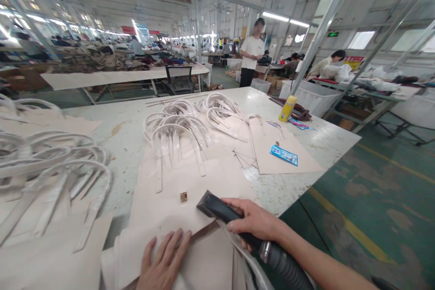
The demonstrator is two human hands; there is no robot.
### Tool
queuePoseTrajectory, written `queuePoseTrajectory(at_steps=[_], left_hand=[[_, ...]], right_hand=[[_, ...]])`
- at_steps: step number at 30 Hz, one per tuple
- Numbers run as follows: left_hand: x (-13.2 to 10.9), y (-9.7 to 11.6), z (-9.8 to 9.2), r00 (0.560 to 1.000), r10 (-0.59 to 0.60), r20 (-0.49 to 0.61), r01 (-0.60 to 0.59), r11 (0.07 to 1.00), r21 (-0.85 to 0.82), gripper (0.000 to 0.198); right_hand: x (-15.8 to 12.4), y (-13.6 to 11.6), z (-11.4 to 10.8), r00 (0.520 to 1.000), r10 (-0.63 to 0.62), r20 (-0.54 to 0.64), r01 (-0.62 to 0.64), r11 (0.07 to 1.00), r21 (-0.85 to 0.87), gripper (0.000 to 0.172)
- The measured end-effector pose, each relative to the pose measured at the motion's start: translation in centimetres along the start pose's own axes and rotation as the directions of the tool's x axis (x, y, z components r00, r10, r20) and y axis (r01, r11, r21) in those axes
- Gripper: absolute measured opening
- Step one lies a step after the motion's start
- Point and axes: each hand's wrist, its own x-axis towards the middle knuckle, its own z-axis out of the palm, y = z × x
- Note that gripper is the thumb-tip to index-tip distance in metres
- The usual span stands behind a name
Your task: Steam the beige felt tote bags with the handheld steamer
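My right hand (253, 219) is wrapped round a black vacuum nozzle (222, 208), which runs back into a ribbed black hose (288, 265). The nozzle's flared tip sits over the beige panel (152, 204), close to a small gold-coloured metal plate (184, 197). Whether the tip touches the panel I cannot tell. My left hand (165, 260) lies flat with its fingers spread on a stack of beige panels (129, 244) at the near edge. Beyond the nozzle, pale curved straps (178, 122) in clear wrapping are heaped on the panels.
More wrapped straps (56, 158) cover the table's left side. To the right lie a blue packet (284, 155), a yellow bottle (287, 108) and coiled brown cords (301, 111). The white table (326, 138) ends at the right above a green floor. A person (251, 52) stands beyond it.
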Motion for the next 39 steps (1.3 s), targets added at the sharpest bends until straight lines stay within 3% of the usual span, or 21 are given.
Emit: queuePoseTrajectory(at_steps=[4, 6, 11, 13, 19, 23, 28, 33, 39], left_hand=[[0.5, 1.0, -0.5, 0.989, -0.075, 0.126, 0.066, 0.995, 0.073, 0.074], [1.1, 1.2, -0.6, 0.988, -0.074, 0.138, 0.061, 0.993, 0.098, 0.073], [2.4, 1.3, 0.3, 0.991, 0.114, -0.062, -0.109, 0.990, 0.088, 0.065], [2.5, 1.2, 0.9, 0.979, 0.187, -0.080, -0.175, 0.975, 0.137, 0.063], [1.2, 0.5, 1.7, 0.963, 0.269, 0.002, -0.265, 0.947, 0.180, 0.056], [0.3, -0.1, 1.8, 0.958, 0.286, -0.035, -0.279, 0.950, 0.138, 0.051], [0.2, -0.3, 1.7, 0.956, 0.278, -0.098, -0.277, 0.961, 0.021, 0.046], [0.8, -0.2, 1.0, 0.954, 0.279, -0.114, -0.288, 0.955, -0.071, 0.044], [0.1, 0.5, 1.5, 0.956, 0.253, -0.148, -0.272, 0.954, -0.126, 0.047]], right_hand=[[1.5, 0.9, 0.2, 0.998, -0.058, 0.004, 0.058, 0.997, 0.060, 0.058], [1.9, 1.5, 0.4, 0.997, -0.079, -0.002, 0.079, 0.993, 0.087, 0.060], [2.2, 2.5, 0.5, 0.994, -0.106, -0.029, 0.107, 0.992, 0.066, 0.059], [2.2, 2.4, 0.4, 0.994, -0.104, -0.038, 0.106, 0.993, 0.057, 0.060], [1.7, 0.6, -1.1, 0.999, -0.034, -0.014, 0.032, 0.994, -0.107, 0.064], [0.4, -1.5, -3.1, 1.000, -0.011, 0.006, 0.012, 0.970, -0.241, 0.056], [-0.6, -2.8, -4.5, 0.993, 0.053, 0.106, -0.026, 0.970, -0.243, 0.056], [1.7, -2.3, -2.0, 0.958, 0.116, 0.263, -0.069, 0.981, -0.182, 0.061], [5.6, -2.5, 1.9, 0.974, 0.031, 0.222, 0.019, 0.976, -0.217, 0.063]])
